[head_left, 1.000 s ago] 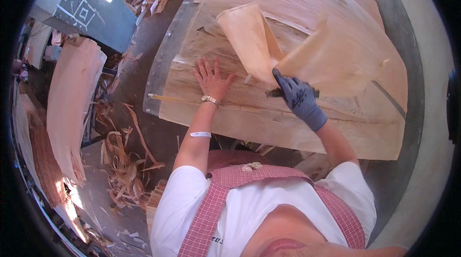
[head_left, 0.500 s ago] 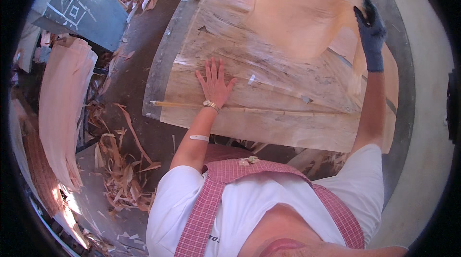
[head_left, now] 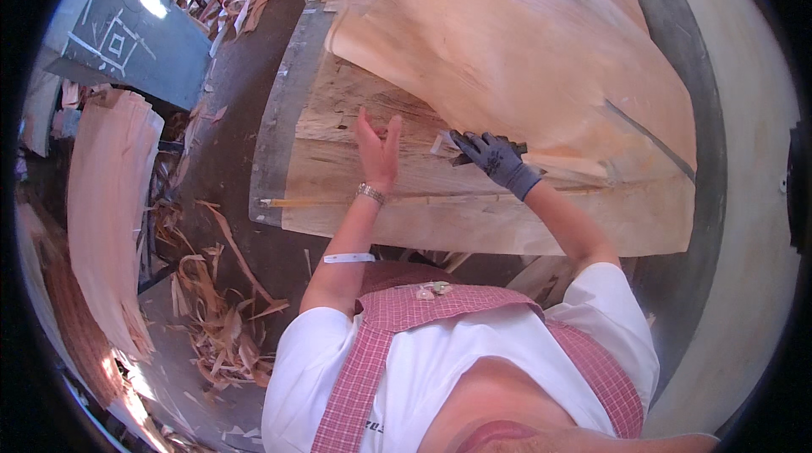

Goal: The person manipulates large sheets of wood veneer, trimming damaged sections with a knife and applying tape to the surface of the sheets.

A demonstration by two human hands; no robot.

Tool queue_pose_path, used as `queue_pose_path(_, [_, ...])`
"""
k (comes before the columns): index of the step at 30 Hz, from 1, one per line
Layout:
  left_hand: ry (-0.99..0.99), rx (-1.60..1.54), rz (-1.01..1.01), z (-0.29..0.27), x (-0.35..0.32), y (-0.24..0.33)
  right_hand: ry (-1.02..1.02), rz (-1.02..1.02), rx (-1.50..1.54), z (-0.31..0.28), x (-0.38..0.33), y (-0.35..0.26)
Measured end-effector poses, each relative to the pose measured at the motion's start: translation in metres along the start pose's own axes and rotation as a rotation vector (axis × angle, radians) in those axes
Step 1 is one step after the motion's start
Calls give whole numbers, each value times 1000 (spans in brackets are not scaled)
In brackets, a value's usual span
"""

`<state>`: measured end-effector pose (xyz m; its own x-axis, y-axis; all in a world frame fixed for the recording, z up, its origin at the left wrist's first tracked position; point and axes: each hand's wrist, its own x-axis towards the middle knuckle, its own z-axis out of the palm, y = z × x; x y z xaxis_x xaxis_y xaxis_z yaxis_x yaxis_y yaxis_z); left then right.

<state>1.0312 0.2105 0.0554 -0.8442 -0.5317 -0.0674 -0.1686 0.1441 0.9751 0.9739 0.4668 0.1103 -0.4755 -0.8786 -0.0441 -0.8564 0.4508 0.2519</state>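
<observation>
A large thin tan wood veneer sheet lies over a stack of similar sheets, its left part lifted and curled. Exposed below it is a darker, streaked veneer. My left hand, bare with a watch at the wrist, hovers over this darker veneer, fingers apart and holding nothing. To its right, my right hand, in a grey-blue glove, is closed round a dark narrow tool whose ends stick out on both sides; its exact kind is hidden. A small white strip is beside the gloved fingertips.
A yellow strip runs across the near part of the stack, which rests on a grey table. Pink veneer sheets are piled at the left, near a grey metal box. Curled scraps litter the floor.
The upper veneer sheet has swung left and spread over the stack. My right hand has come down from the far right toward the middle. My left hand has lifted off the veneer.
</observation>
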Motion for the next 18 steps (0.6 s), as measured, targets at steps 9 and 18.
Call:
queue_pose_path(9, [167, -460, -444, 35, 51, 10, 67, 348, 114, 32, -38, -10])
queue_pose_path(18, [104, -660, -414, 17, -13, 28, -20, 585, 200, 37, -121, 7])
